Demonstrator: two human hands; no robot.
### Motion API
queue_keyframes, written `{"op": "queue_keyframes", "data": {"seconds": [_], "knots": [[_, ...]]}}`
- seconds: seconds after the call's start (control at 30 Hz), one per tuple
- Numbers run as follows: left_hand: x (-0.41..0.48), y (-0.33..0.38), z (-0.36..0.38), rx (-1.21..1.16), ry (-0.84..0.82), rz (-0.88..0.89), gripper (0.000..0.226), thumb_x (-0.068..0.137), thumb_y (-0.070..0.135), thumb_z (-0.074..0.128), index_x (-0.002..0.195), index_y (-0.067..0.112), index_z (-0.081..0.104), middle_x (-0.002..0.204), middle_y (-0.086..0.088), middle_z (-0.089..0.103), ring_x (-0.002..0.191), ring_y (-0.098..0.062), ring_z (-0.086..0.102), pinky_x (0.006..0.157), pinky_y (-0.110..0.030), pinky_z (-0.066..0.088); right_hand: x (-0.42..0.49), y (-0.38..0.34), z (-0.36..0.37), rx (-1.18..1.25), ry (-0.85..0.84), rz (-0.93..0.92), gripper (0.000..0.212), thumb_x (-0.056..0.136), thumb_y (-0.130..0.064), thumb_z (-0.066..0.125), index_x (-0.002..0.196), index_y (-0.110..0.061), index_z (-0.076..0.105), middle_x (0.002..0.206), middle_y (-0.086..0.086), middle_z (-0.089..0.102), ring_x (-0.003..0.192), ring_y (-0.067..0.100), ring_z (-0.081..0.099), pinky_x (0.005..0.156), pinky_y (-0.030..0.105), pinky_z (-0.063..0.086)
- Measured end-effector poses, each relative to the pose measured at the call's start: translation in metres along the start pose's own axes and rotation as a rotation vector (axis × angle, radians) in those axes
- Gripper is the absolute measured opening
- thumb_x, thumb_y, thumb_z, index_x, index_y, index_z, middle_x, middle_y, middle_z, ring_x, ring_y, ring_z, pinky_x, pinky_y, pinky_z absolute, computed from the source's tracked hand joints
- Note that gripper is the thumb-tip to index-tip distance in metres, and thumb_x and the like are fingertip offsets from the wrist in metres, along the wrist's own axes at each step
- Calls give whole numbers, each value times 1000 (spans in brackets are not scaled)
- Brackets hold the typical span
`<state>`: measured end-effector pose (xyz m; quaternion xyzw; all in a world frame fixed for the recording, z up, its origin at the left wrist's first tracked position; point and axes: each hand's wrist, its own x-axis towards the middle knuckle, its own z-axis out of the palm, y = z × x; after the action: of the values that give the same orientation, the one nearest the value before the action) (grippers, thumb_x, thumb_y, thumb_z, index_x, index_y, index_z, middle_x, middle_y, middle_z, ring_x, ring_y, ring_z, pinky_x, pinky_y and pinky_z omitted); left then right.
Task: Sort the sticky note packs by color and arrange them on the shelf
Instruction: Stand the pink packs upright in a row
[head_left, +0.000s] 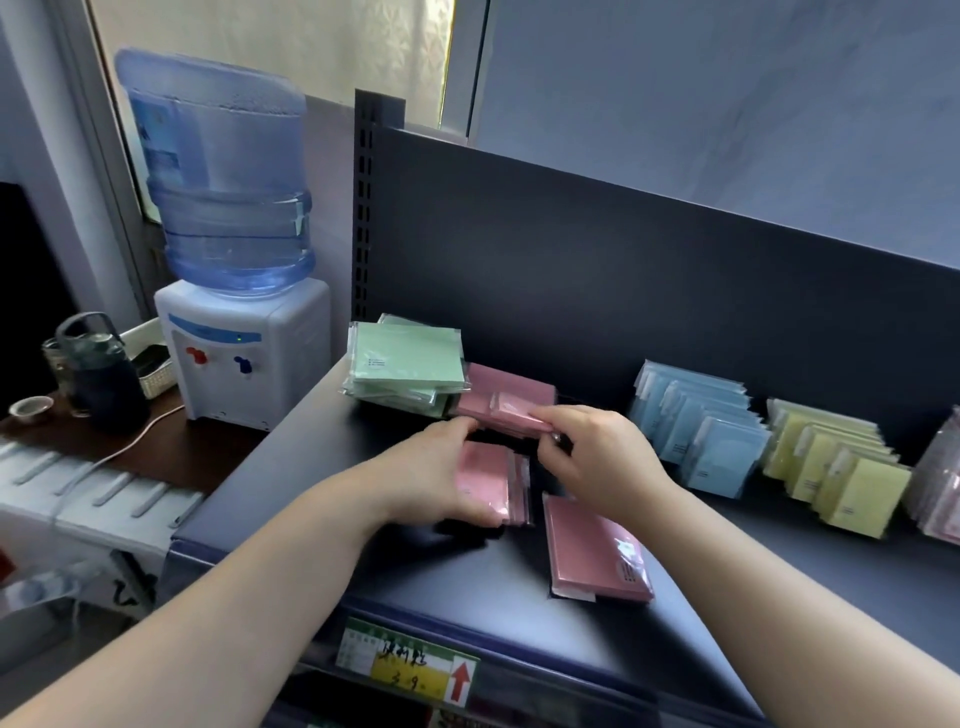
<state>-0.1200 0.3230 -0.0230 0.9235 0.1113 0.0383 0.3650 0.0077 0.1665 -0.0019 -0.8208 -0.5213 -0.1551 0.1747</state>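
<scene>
Our left hand (431, 467) curls round a pink stack (485, 480) near the front left of the shelf (727, 551). Our right hand (597, 452) has its fingers (550, 415) pinching the near edge of another pink pack (511, 402), which lies just behind it, touching the green pile (405, 364).

The risk, as we judge it, is the slick wrappers. If the left grip slackens while the right tugs, the stack could fan out and slide toward the shelf's lip, or knock the green pile.

The stack tilts its face up toward us. A loose pack (597, 551) lies flat, printed end nearest us. The packs look nearly square, so we cannot call a long axis.
</scene>
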Motion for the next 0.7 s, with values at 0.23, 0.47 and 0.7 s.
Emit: {"op": "queue_keyframes", "data": {"seconds": [0.23, 0.47, 0.7], "knots": [[-6, 0, 1, -526, -9, 51, 69, 64, 5, 86, 111, 37, 48, 103, 23, 65, 97, 9, 62, 78, -6, 45, -31, -13, -7, 79, -172, -183, 37, 76, -34, 50, 102, -22, 72, 105, -5, 71, 95, 15, 67, 79, 29, 55], [-7, 13, -1, -404, 59, -37, 38, 81, 33, 70, 102, 49, 42, 93, 45, 40, 81, 33, 42, 70, 8, 30, 4, 7, -7, 285, -17, 217, 26, 87, -26, 49, 97, -13, 70, 91, -4, 67, 84, 9, 58, 80, 24, 45], [-4, 11, 2, -202, 94, -79, 66, 88, 41, 62, 144, 23, 33, 139, 17, 40, 123, -1, 40, 95, -14, 27, 44, 13, 19, 514, -314, 717, 71, 86, -42, 61, 142, -7, 34, 136, 8, 50, 118, 23, 50, 90, 24, 36]]}}
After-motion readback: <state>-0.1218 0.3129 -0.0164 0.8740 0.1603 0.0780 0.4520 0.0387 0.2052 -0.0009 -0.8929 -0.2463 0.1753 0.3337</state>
